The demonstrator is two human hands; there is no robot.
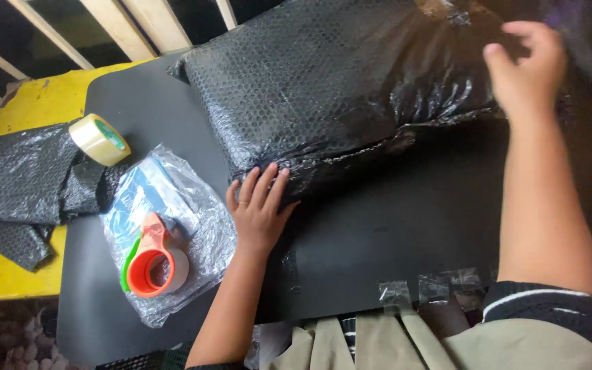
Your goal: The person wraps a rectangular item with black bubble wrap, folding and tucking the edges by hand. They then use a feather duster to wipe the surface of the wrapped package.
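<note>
A large parcel wrapped in black bubble wrap (pixel 337 82) lies on a black tabletop (pixel 405 226). My left hand (pixel 258 205) rests flat against the parcel's near corner, fingers spread over the wrap. My right hand (pixel 525 65) hovers at the parcel's far right side, fingers bent and blurred, and nothing can be made out in its grip.
An orange tape dispenser (pixel 152 260) with a green blade guard lies on a clear plastic bag (pixel 193 205) to the left. A roll of tan tape (pixel 99 139) sits on loose black bubble wrap (pixel 15 185). Several clear tape strips (pixel 433 288) stick to the table's near edge.
</note>
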